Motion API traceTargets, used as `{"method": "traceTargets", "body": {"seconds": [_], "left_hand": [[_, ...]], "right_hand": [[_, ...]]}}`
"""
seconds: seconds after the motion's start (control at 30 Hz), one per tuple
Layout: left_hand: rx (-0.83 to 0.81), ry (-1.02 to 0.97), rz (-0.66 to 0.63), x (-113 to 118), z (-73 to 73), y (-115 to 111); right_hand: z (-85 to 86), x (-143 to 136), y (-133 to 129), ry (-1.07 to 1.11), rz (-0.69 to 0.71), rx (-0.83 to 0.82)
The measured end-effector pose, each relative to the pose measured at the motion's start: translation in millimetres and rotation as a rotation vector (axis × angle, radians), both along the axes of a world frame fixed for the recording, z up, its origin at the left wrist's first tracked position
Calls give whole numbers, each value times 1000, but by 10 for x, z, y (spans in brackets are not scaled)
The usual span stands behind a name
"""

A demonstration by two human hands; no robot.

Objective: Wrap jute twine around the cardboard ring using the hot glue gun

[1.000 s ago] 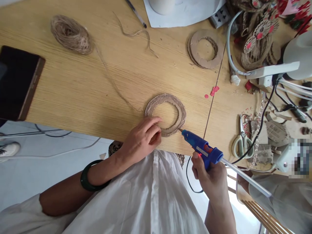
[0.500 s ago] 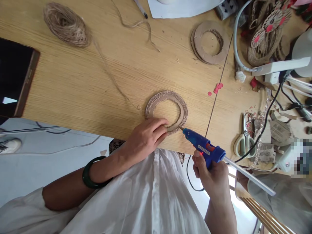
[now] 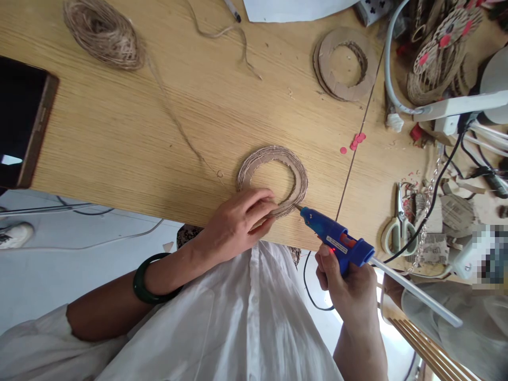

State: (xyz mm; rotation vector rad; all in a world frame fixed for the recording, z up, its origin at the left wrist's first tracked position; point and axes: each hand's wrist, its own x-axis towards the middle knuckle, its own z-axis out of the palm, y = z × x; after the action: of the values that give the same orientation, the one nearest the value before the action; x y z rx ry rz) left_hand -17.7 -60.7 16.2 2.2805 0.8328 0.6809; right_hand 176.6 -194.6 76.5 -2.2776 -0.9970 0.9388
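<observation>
A cardboard ring (image 3: 292, 161) with twine wound along its outer edge lies flat near the table's front edge. My left hand (image 3: 248, 217) is closed on the ring's near side, thumb and fingers pinching it. In my right hand (image 3: 345, 280) is a blue hot glue gun (image 3: 333, 235), a long clear glue stick (image 3: 420, 296) poking out of its back. The gun's nozzle points at the ring's lower right edge, touching or very close to it. From a ball of twine (image 3: 101, 34) at the upper left, a strand (image 3: 174, 119) runs toward the ring.
More cardboard rings (image 3: 325, 66) lie stacked at the back. Scissors (image 3: 400, 227), red paper dots (image 3: 357, 140), cardboard scraps and cables crowd the right side. A dark tablet-like device (image 3: 24, 121) sits at the left edge. A co-worker's sleeve (image 3: 456, 317) shows at the lower right.
The glue gun has shifted slightly right, its nozzle still by the ring's edge. My left fingers have moved a little on the ring. The whole view has shifted slightly.
</observation>
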Motion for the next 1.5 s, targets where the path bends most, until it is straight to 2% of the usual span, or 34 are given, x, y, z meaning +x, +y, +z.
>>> {"method": "traceTargets", "body": {"seconds": [0.27, 0.5, 0.63, 0.8, 0.9, 1.03, 1.2, 1.33, 1.5], "left_hand": [[56, 49, -19, 10, -83, -26], [15, 10, -16, 3, -98, -27], [24, -3, -15, -6, -100, -30], [27, -22, -14, 0, -96, -28], [26, -32, -17, 2, -99, -22], [5, -34, -27, -4, -116, -20], [-9, -35, -30, -12, -132, -22], [-1, -32, -23, -7, -137, -16], [10, -17, -18, -14, -146, -18]], "right_hand": [[30, -17, 63, -28, 6, -11], [35, -16, 32, -150, 181, -4], [83, -49, 50, -243, 217, 19], [130, -44, 92, -302, 330, 73], [159, -39, 119, -362, 319, 57], [185, -34, 143, -332, 402, 80], [170, -12, 130, -359, 314, 16], [185, -13, 107, -197, 334, 1], [228, 17, 78, -143, 111, -4]]}}
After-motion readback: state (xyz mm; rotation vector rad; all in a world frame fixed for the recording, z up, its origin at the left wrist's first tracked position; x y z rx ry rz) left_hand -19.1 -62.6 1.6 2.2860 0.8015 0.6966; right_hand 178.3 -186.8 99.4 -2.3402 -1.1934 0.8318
